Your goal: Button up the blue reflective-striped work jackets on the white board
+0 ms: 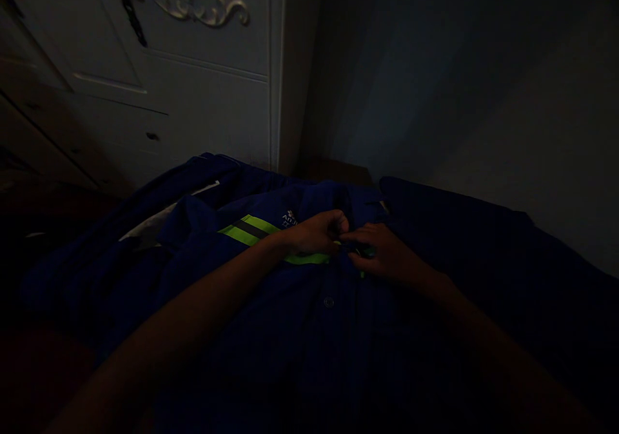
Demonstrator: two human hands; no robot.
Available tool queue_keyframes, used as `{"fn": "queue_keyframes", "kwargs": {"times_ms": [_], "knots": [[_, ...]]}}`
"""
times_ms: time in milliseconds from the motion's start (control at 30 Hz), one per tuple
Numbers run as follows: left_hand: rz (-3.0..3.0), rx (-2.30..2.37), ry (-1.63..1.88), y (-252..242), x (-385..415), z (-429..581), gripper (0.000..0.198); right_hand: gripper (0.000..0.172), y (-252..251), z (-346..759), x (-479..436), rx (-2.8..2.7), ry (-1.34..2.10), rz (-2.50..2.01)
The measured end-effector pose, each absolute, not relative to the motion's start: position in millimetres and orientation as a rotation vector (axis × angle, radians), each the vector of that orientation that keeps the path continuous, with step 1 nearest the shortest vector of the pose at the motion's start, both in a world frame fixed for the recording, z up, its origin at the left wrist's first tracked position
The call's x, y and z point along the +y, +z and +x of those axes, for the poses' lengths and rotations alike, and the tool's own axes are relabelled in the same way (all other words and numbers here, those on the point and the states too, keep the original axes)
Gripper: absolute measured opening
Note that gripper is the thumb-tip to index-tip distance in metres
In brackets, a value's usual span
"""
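A blue work jacket (285, 305) lies spread out in dim light, its collar end away from me. It bears a yellow-green stripe (251, 226) with a grey band, and a small white logo (289, 218). My left hand (316, 233) is closed on the front edge of the jacket at the stripe. My right hand (372, 248) meets it there, fingers pinched on the opposite front edge. A round button (329, 302) shows on the cloth below my hands. What lies right between the fingertips is too dark to make out.
A white cabinet (213, 105) with carved trim and dark handles stands at the back left. More dark blue cloth (464, 221) lies to the right, beside a pale wall (483, 98). Blue cloth with a white strip (159, 218) lies to the left.
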State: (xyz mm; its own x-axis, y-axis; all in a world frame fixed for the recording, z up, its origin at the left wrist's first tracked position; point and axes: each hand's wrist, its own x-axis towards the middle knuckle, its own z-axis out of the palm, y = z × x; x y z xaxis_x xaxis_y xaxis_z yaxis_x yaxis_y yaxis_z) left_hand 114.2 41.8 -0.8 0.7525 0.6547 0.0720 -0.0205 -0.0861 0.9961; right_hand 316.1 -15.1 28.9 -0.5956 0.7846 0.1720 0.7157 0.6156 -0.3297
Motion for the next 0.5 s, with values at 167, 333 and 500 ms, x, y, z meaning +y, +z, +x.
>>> {"fn": "queue_keyframes", "kwargs": {"times_ms": [167, 333, 500], "knots": [[1.606, 0.497, 0.572, -0.8, 43.7, 111.7, 0.038, 0.036, 29.7, 309.5, -18.0, -2.539, 0.343, -1.261], [1.697, 0.461, 0.54, 1.2, 45.3, 109.8, 0.041, 0.039, 32.0, 303.5, -19.8, -2.612, 0.352, -1.293], [1.823, 0.489, 0.556, 4.0, 44.2, 108.6, 0.04, 0.041, 30.2, 304.0, -20.9, -2.637, 0.323, -1.262]]}}
